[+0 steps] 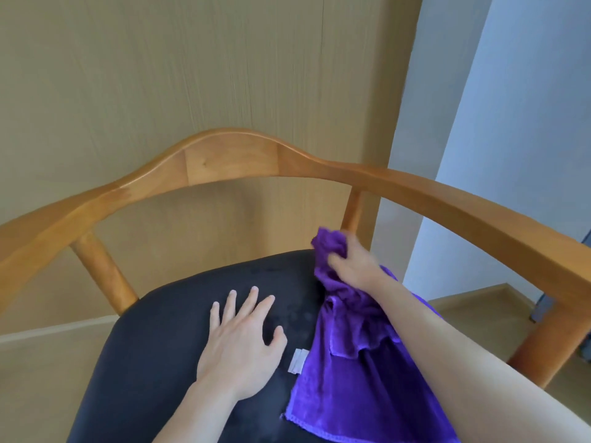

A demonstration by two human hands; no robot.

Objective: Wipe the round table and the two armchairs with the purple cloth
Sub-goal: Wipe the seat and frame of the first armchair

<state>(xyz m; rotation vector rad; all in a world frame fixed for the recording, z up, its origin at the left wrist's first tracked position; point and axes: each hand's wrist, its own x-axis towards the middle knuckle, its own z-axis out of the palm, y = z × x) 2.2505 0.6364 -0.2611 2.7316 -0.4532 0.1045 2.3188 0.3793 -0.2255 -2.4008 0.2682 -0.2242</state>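
From the head camera, looking down: an armchair (230, 161) with a curved wooden back-and-arm rail stands close against a beige wood-grain wall panel (160, 75). Its dark padded seat (179, 330) fills the lower middle of the view.

The left hand (238, 343) lies flat on the seat, palm down, fingers straight and spread apart, holding nothing.

The right hand (351, 262) is at the back right corner of the seat, just beside the rear right post of the rail, with its fingers curled into a bunched part of the purple cloth (351, 372). The hand is blurred, so whether the bunch is touching the post or only the seat edge is hard to say. The rest of the cloth trails back under the right forearm and spreads over the right side of the seat (a small white label (298, 361) shows at its left edge, near the left thumb).

To the right, a pale blue-white wall (511, 107) meets a light wooden floor (473, 302).
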